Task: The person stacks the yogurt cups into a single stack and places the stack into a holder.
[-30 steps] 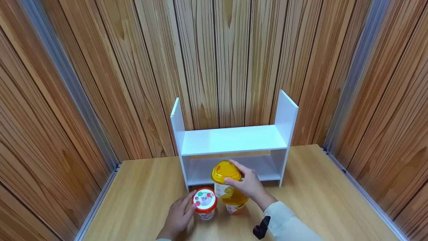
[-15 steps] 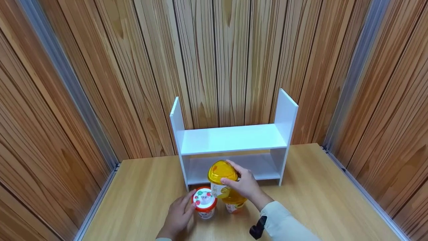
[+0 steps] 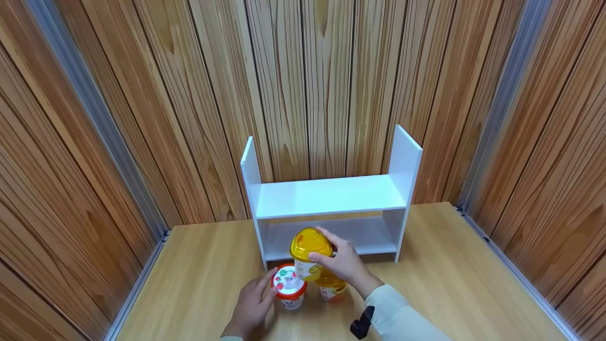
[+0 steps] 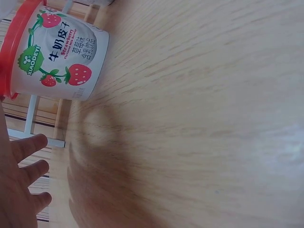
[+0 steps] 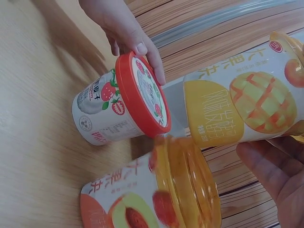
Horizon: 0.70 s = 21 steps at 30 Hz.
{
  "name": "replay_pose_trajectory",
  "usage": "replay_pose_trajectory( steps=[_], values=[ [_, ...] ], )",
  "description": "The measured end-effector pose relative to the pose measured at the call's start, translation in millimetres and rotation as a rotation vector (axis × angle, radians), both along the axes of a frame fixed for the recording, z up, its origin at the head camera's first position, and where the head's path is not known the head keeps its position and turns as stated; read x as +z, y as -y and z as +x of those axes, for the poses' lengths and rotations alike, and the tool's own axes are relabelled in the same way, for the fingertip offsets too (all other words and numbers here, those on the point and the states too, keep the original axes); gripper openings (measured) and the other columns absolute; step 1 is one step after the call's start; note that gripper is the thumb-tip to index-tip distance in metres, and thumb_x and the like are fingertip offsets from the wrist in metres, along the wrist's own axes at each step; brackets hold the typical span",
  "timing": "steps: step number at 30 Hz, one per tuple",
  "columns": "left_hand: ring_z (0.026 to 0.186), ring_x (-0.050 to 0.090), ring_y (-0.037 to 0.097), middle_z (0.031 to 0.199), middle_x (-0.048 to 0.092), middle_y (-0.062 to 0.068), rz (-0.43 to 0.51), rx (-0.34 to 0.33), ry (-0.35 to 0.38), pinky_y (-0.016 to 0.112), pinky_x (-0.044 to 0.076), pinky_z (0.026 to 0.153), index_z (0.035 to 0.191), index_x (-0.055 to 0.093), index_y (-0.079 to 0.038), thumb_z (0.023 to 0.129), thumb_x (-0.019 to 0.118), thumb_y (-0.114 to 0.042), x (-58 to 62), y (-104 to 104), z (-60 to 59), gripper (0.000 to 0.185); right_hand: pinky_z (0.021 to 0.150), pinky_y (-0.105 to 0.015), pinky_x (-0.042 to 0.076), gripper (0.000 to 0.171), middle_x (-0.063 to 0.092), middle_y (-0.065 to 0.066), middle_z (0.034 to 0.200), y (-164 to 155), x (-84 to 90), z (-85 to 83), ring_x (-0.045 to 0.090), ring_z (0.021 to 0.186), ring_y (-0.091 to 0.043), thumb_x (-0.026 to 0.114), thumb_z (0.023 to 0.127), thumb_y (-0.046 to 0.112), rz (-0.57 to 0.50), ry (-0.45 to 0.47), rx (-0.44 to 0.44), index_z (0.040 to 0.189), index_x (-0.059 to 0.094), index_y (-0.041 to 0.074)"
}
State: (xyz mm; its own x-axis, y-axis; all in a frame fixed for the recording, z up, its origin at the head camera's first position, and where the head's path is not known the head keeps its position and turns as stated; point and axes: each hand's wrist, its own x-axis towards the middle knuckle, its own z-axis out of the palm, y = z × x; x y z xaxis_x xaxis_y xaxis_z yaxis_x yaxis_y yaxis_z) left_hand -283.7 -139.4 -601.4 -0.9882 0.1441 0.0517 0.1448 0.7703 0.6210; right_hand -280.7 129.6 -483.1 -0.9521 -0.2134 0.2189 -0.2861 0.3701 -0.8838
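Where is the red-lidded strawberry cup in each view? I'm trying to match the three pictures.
Head: strawberry cup stands low centre, left hand at its lid.
Left wrist: the cup fills the top left corner.
Right wrist: the cup lies centre left.
Shared landmark: the wooden table, under the cup in all three.

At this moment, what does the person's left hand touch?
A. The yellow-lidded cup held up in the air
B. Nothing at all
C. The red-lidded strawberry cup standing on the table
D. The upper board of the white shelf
C: the left hand has its fingertips at the rim of the red-lidded strawberry cup, which stands on the table, while the right hand holds the yellow-lidded cup above it.
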Motion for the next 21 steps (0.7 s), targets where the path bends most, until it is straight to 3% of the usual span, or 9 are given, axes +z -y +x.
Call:
replay_pose_trajectory(
  steps=[11,21],
  values=[
    [0.124,0.037,0.034,0.133,0.047,0.004,0.028,0.024,0.036,0.065,0.026,0.095,0.134,0.028,-0.056,0.085,0.037,-0.067,3.3,-1,1.4,0.051,0.085,-0.041,0.049,0.07,0.054,0.004,0.121,4,-2.6,-0.5,0.055,0.099,-0.018,0.066,0.074,0.056,0.008,0.015,0.0,0.135,0.034,0.047],
    [0.124,0.036,0.034,0.134,0.046,0.005,0.034,0.003,0.036,0.065,0.025,0.096,0.138,0.032,-0.047,0.085,0.037,-0.067,3.0,0,1.9,0.056,0.085,-0.04,0.048,0.069,0.055,0.006,0.12,10,-4.2,-1.2,0.056,0.098,-0.017,0.065,0.074,0.057,-0.009,0.015,0.028,0.135,0.034,0.048]
  ],
)
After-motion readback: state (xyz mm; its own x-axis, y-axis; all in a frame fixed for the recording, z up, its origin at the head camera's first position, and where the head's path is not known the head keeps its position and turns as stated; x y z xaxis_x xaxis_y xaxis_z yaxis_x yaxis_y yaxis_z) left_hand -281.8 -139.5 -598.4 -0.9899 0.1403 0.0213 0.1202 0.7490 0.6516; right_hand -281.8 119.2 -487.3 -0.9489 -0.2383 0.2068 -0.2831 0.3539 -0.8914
